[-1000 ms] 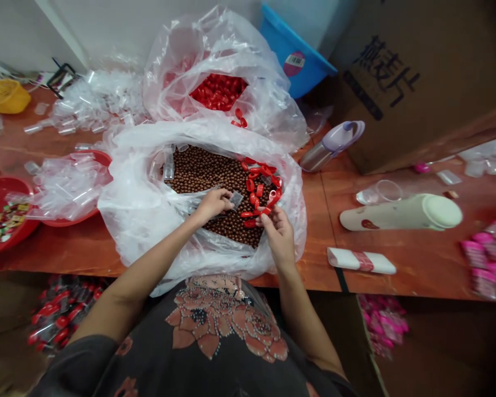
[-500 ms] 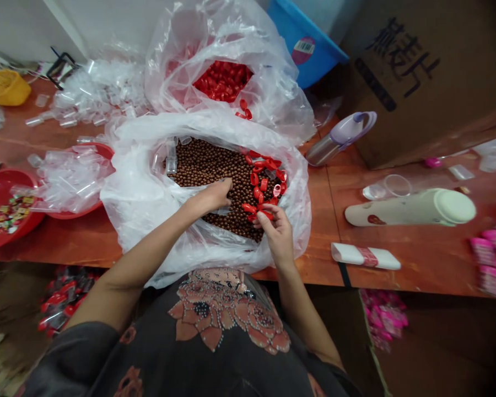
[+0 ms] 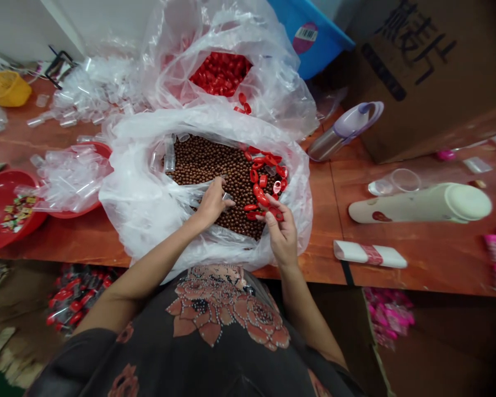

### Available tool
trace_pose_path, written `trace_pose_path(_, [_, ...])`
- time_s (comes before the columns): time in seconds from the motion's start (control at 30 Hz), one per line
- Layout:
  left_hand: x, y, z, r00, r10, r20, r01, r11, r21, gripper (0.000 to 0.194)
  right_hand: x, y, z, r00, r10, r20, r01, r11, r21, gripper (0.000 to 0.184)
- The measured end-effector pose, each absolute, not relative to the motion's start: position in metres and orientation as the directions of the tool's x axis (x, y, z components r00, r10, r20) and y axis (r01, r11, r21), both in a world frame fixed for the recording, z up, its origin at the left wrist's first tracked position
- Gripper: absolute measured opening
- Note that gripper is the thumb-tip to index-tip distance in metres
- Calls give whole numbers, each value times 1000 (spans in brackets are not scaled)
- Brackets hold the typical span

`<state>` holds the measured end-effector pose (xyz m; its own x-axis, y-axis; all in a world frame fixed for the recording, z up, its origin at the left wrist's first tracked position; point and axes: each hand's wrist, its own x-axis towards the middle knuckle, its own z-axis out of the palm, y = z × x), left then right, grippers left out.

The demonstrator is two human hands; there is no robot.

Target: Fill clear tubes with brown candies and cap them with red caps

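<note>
A white plastic bag lies open on the table, full of small brown balls. Over the balls at its middle, my left hand is closed around a small clear plastic container, mostly hidden by the fingers. My right hand, at the bag's right side, pinches a red cap between thumb and fingers. Just beyond it, several loose red caps are scattered on the balls. At the bag's left end, clear containers rest on the balls.
Behind stands a second bag of red caps. Left are a heap of clear containers and red bowls. Right are a steel bottle, a pale green flask, a white packet and a cardboard box.
My left hand has drawn back slightly to the left, and its clear container now shows at the fingertips. The right hand has lifted a red cap slightly to the right.
</note>
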<state>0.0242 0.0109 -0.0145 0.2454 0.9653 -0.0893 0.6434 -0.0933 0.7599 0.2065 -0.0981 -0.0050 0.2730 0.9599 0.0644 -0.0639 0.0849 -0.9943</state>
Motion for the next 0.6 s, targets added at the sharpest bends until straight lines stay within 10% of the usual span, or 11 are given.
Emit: trace_pose_path(0.6, [64, 15, -42, 230, 960, -157, 52, 149, 988, 51, 214, -105, -14, 478, 877, -55, -88, -14, -996, 31])
